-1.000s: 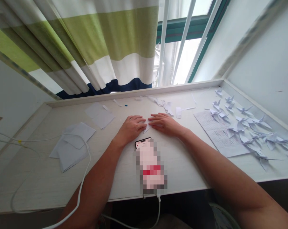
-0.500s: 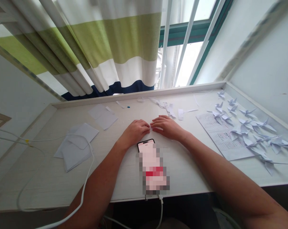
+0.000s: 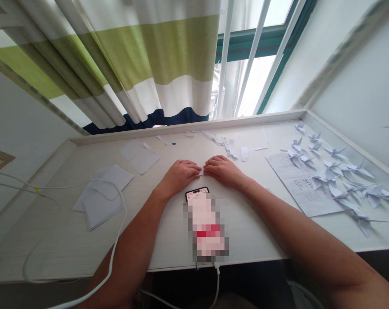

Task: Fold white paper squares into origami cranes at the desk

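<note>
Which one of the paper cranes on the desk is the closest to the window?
The origami crane in the far right corner of the desk, against the back ledge. It sits apart, beyond all the other cranes.

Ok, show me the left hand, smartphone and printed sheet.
Left hand (image 3: 180, 177): head view, back of the hand.
Smartphone (image 3: 197, 192): head view, top end of the screen.
Printed sheet (image 3: 297, 184): head view, bare middle.

Nothing readable, phone screen (pixelated), paper sheet apparently too small
</note>
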{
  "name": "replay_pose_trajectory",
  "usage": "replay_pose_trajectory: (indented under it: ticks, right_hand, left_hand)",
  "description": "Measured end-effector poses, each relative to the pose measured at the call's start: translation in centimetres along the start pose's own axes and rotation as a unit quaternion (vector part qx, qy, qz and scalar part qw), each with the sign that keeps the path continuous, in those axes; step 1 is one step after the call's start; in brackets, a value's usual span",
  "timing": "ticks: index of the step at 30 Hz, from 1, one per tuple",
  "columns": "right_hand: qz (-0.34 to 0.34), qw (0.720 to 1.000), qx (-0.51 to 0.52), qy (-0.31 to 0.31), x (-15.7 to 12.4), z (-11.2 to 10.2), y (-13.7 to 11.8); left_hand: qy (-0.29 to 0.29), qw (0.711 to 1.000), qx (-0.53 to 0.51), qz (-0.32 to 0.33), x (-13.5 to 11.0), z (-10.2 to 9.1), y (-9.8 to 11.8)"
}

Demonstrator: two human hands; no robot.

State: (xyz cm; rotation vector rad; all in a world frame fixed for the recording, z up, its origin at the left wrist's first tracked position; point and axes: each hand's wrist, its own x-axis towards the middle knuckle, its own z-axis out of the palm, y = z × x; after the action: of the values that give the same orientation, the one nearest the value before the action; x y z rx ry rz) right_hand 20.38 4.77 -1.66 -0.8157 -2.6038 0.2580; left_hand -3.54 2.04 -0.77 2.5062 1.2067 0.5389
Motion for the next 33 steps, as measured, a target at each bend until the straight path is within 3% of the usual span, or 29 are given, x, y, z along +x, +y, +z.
replay_pose_trajectory:
  ticks: [14,33]
  right_hand:
    - [0.094,0.994,0.054,0.009,0.3,0.5,-0.8]
    - [0.108,0.981,0.147,0.062,0.1,1.3,0.2]
  left_hand:
    - [0.044,0.996,-0.061,-0.046,0.3,0.5,0.2]
    - [0.132,0.965,-0.172,-0.147,0.6,2.1,0.2]
